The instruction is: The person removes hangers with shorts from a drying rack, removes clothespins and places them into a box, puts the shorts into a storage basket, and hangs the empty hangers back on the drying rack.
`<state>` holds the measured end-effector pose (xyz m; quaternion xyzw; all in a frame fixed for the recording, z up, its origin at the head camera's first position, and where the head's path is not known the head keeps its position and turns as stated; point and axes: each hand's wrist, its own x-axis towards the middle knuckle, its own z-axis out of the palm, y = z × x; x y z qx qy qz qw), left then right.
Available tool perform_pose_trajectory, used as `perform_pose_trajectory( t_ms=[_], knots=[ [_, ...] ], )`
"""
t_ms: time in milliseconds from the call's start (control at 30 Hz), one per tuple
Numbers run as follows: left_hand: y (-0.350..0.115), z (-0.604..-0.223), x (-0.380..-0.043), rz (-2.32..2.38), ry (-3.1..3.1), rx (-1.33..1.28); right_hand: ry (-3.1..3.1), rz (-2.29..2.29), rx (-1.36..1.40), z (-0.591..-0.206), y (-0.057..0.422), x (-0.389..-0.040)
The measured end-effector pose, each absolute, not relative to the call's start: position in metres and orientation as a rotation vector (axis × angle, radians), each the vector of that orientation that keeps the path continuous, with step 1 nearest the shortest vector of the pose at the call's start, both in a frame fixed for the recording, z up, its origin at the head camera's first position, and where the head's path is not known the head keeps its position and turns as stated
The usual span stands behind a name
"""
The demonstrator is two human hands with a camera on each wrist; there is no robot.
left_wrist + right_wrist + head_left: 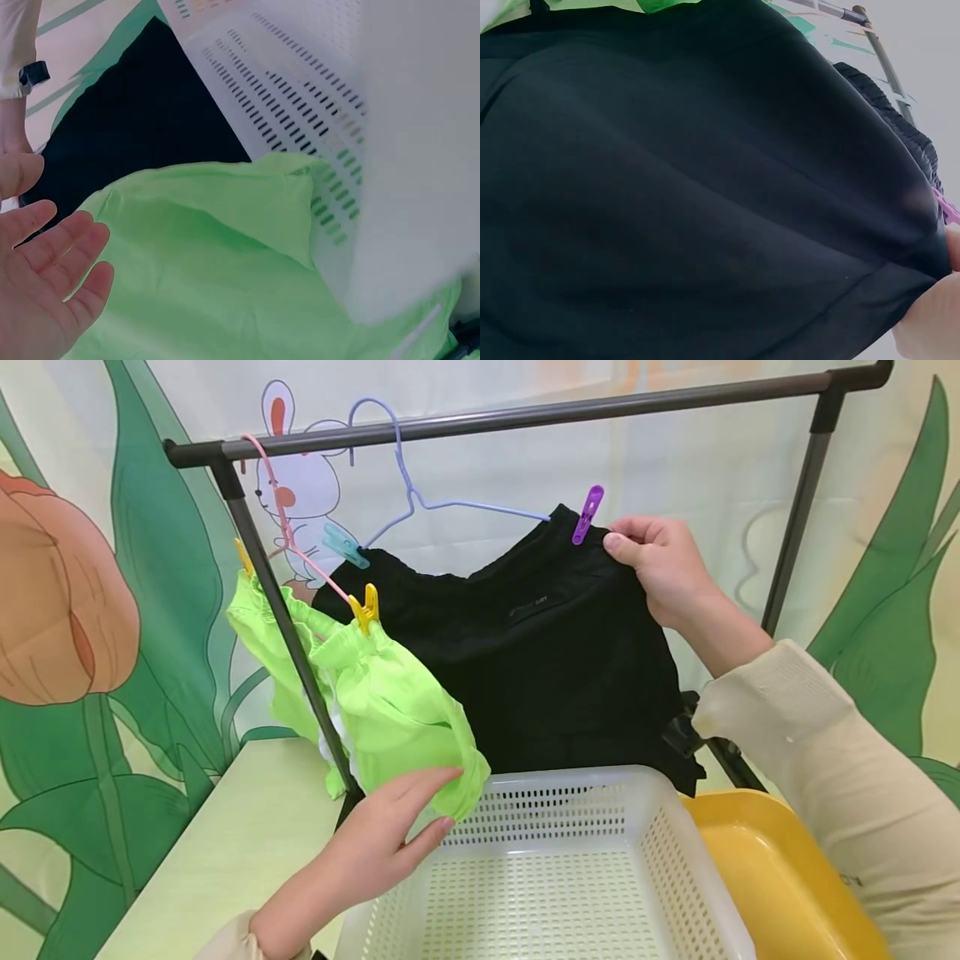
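Black shorts (562,668) hang from a blue hanger (480,507) by a teal clothespin (347,545) and a purple clothespin (588,516). My right hand (663,564) pinches the waistband's right corner, just beyond the purple clothespin, and the cloth looks pulled taut in the right wrist view. Lime green shorts (397,702) hang at the left on a pink hanger (307,560), with a yellow clothespin (365,608) at the waistband. In front of their lower edge is my left hand (382,831), thumb and fingers spread apart; the left wrist view shows its palm holding nothing.
A dark metal rail (525,415) spans the top on upright posts. Below the shorts sits a white slotted basket (660,789), with a yellow basin (772,868) to its right. A pale tabletop (217,843) lies at the left.
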<state>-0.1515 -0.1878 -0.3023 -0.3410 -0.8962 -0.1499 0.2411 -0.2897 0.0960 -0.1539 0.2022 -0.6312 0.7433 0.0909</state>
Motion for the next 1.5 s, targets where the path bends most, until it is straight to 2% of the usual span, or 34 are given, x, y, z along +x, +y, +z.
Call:
perform_pose_trajectory(
  t_ms=[300,667,1500],
  knots=[
    [-0.168,-0.301,-0.158,-0.403,-2.428,-1.068,-1.824,2.158,0.519,-0.153,0.091,-0.287],
    [-0.152,-0.298,-0.159,-0.384,-2.483,-1.117,-1.721,2.106,0.458,-0.153,0.084,-0.287],
    [-0.15,-0.297,-0.159,-0.398,-2.468,-1.121,-1.56,2.055,0.32,-0.146,0.071,-0.287]
  ],
)
